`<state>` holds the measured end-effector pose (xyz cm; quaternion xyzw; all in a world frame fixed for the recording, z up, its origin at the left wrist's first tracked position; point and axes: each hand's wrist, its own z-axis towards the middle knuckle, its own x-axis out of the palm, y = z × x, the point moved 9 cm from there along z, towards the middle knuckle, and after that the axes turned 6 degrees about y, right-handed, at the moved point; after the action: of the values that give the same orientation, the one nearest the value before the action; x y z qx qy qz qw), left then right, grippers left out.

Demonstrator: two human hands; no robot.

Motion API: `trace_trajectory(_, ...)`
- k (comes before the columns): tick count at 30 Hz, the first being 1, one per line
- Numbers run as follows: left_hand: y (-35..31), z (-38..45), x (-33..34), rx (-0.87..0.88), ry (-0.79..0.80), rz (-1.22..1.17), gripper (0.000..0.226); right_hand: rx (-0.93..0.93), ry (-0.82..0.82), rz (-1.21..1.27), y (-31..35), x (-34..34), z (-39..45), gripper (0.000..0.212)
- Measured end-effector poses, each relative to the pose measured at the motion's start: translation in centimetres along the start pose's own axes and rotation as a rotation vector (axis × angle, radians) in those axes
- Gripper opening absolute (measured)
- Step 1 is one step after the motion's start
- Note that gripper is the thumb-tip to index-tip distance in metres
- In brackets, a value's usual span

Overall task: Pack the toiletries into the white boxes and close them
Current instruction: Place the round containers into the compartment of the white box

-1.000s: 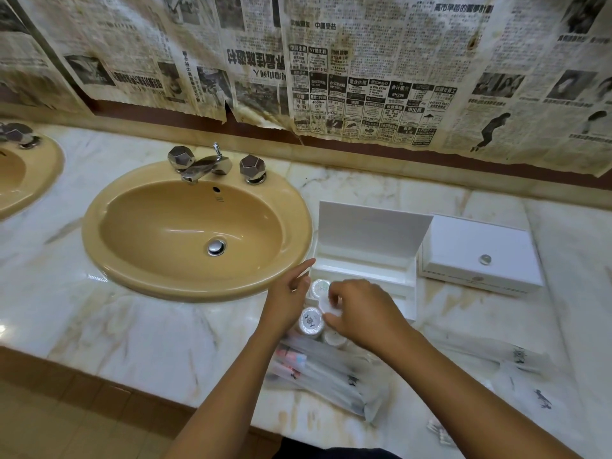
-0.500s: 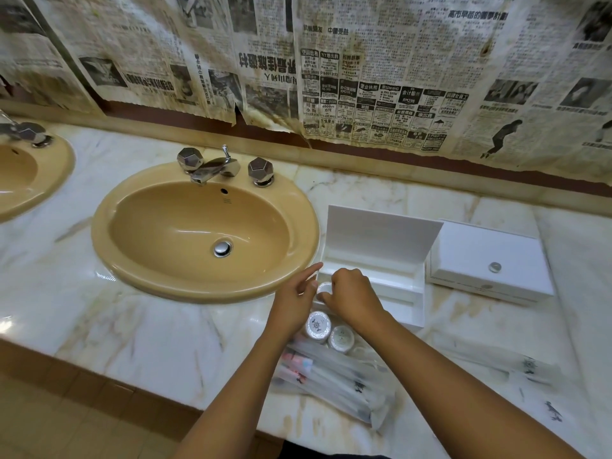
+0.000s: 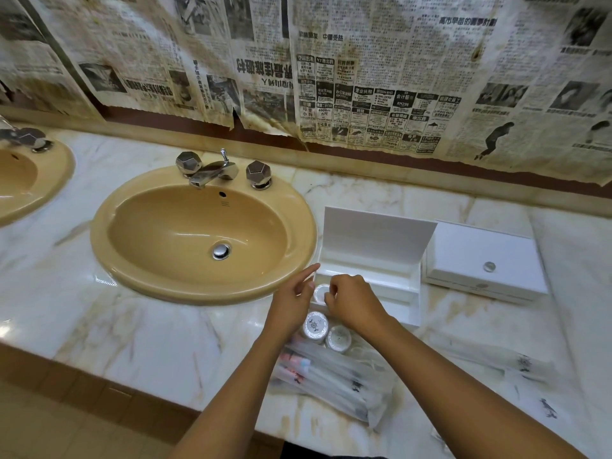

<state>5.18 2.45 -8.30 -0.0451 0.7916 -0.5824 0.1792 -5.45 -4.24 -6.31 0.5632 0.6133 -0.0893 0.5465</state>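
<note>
A small round white jar (image 3: 320, 292) sits in the near-left corner of the open white box (image 3: 371, 276), whose lid stands upright at its far side. The right hand (image 3: 352, 301) hangs over the jar with its fingers (image 3: 331, 292) curled and pinching its rim. The left hand (image 3: 291, 301) is just left of the jar, forefinger stretched out to the box's left edge, the other fingers loosely bent; whether they touch the jar cannot be told. Two more round jars (image 3: 326, 331) stand on the marble desk (image 3: 149, 339) just near of the box, beside wrapped toiletry packets (image 3: 334, 382). A closed white box (image 3: 483, 263) lies right of the open one; a tan sink (image 3: 202, 230) lies left.
</note>
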Motion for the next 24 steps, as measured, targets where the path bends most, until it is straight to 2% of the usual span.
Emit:
trace_trajectory(6, -0.1, -0.1, 0.0, -0.008, -0.008, -0.003, 0.039, -0.199, -0.121, -0.076, 2.0, -2.8, -3.8, 0.02)
trace_trajectory(9, -0.1, -0.1, 0.0, -0.007, -0.018, 0.011, 0.039, -0.27, -0.002, -0.125, 2.0, -1.7, -5.4, 0.014)
trace_trajectory(14, -0.1, -0.1, 0.0, 0.014, -0.032, 0.017, 0.039, -0.253, 0.189, -0.266, 0.4, 0.7, -6.1, 0.016)
trace_trajectory(20, 0.2, 0.1, 0.1, 0.007, -0.034, 0.047, 0.041, -0.259, 0.224, -0.347, 0.3, 2.1, -6.2, 0.021)
trace_trajectory(24, 0.1, 0.1, 0.0, 0.018, -0.036, 0.065, 0.042, -0.267, 0.199, -0.368, 0.7, 2.3, -6.0, 0.014)
